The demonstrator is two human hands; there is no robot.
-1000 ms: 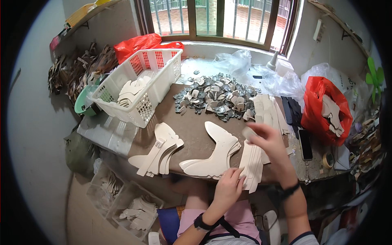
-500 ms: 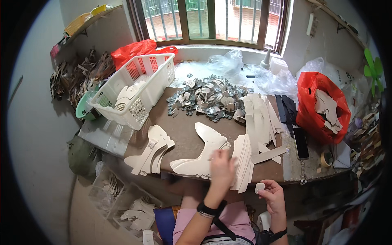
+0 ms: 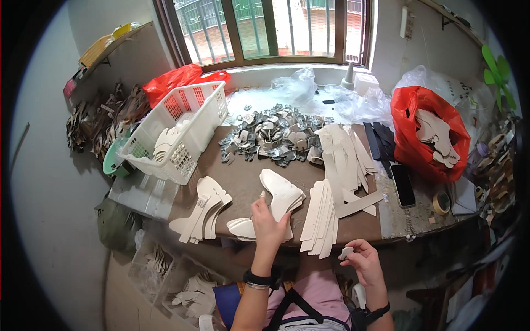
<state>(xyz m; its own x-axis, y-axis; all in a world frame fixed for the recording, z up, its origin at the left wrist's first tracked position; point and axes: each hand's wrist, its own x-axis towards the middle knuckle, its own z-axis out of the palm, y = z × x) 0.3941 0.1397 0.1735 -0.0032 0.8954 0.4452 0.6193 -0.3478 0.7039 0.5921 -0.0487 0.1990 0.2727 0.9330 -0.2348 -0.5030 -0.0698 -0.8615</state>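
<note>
My left hand (image 3: pixel 269 222) spans the narrow part of a stack of boot-shaped cream pieces (image 3: pixel 279 189). Its fingers are at the stack's left edge and its thumb at the right edge; how many pieces are in the grip is hidden. Off the table's front edge, my right hand (image 3: pixel 365 265) pinches a small cream tab (image 3: pixel 346 252) between thumb and fingers. Long cream strips (image 3: pixel 318 218) lie fanned just right of the boot-shaped stack, overhanging the front edge. Another stack of curved cream pieces (image 3: pixel 205 209) lies to the left, with a strip across it.
A heap of small grey and cream tabs (image 3: pixel 273 134) covers the table's middle back. At left stands a white basket (image 3: pixel 193 149); at right, a red bag (image 3: pixel 461 129) of cut pieces. A phone (image 3: pixel 403 185), a tape roll (image 3: pixel 441 202) and more strips (image 3: pixel 345 154) lie nearby.
My left hand has moved left from the strips' side of the boot-shaped stack onto its narrow part. The right hand keeps the small tab, now tilted. The view has shifted slightly.
</note>
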